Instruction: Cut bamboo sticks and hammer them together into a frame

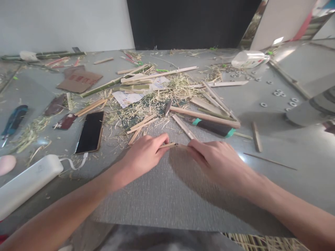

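Note:
My left hand [146,151] is closed, pinching a short bamboo strip [167,145] between thumb and fingers. Facing it, my right hand [214,155] is closed on a thin, pale bamboo length that meets the strip at a dark spot between the hands. Whether this is one bent piece or two pieces, I cannot tell. Both hands are just above the grey tabletop [146,198]. Beyond the right hand lie a wooden-handled hammer [204,116] and a dark tool handle with teal ends [213,128]. Several split bamboo sticks [142,123] lie beyond the left hand.
Bamboo shavings [146,104] cover the table's middle. At left are a phone [90,132], a white power bank [31,184], a screwdriver [14,120] and cardboard [80,81]. Small white rings [280,93], a plastic bottle [248,59] and a grey cylinder [311,108] are at right.

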Demonstrator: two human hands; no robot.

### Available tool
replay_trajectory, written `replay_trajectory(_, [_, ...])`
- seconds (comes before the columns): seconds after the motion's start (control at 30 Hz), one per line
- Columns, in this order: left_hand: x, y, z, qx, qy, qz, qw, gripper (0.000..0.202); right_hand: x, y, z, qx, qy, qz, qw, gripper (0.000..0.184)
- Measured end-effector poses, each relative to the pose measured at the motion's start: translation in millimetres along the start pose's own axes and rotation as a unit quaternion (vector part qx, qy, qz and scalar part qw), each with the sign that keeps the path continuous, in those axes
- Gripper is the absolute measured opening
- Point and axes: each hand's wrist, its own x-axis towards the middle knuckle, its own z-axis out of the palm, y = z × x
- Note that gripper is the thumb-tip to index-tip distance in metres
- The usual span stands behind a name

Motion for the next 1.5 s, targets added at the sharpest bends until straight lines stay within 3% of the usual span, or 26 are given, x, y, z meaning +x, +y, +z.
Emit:
replay_trajectory(0.1, [0.3, 3.1, 3.5, 0.046, 0.033, 0.004, 0.998, 0.013, 2.9, -3.9, 3.2, 0.132, -0.037, 0.044, 0.99, 0.036])
replay_trajectory(0.2, [-0.1, 6.2, 5.2, 0.032, 0.087, 0.007, 0.996, 0.014, 2.9, -9.5, 3.9, 0.227, -0.001, 0.063, 0.972, 0.037])
replay_trajectory(0.33, [-2.6, 9.5, 9.4, 0.005, 0.16, 0.027, 0.987, 0.024, -0.9, -17.3, 2.8, 0.29, 0.037, 0.072, 0.954, 0.036])
replay_trajectory(0.5, [-6.7, 9.3, 19.5, 0.046, 0.237, 0.064, 0.968, 0.027, -5.4, -26.4, 1.3, 0.357, 0.02, 0.101, 0.928, 0.036])
replay_trajectory(0.77, [-7.7, 10.4, 22.9, 0.126, 0.294, 0.104, 0.942, 0.026, -9.3, -34.2, 3.0, 0.461, -0.032, 0.114, 0.88, 0.039])
replay_trajectory(0.9, [-7.9, 9.7, 23.3, 0.146, 0.286, 0.141, 0.937, 0.025, -7.2, -36.2, 3.9, 0.489, -0.044, 0.121, 0.863, 0.037])
replay_trajectory(1.03, [-3.5, 15.3, 14.6, 0.191, 0.281, 0.153, 0.928, 0.018, -1.2, -36.0, -0.7, 0.594, -0.097, 0.128, 0.789, 0.037])
replay_trajectory(1.1, [-2.6, 20.8, 5.1, 0.251, 0.316, 0.182, 0.897, 0.004, 1.8, -37.2, -6.4, 0.64, -0.104, 0.123, 0.752, 0.035])
replay_trajectory(1.13, [-3.2, 23.1, -0.2, 0.276, 0.333, 0.21, 0.877, 0.01, 3.1, -38.6, -9.9, 0.653, -0.101, 0.12, 0.741, 0.033])
replay_trajectory(1.2, [-6.8, 24.7, -10.2, 0.284, 0.313, 0.299, 0.855, 0.022, 5.0, -43.0, -17.4, 0.668, -0.095, 0.113, 0.73, 0.028])
replay_trajectory(1.27, [-12.4, 21.8, -18.2, 0.226, 0.243, 0.366, 0.869, 0.021, 6.5, -48.4, -24.0, 0.679, -0.1, 0.1, 0.721, 0.024])
replay_trajectory(1.37, [-22.2, 14.3, -27.4, 0.063, 0.159, 0.345, 0.923, 0.023, 8.7, -56.3, -30.1, 0.707, -0.121, 0.074, 0.693, 0.021])
replay_trajectory(1.5, [-32.7, 15.8, -40.1, -0.155, 0.043, 0.245, 0.956, 0.03, 10.4, -69.2, -32.2, 0.72, -0.147, 0.078, 0.674, 0.024])
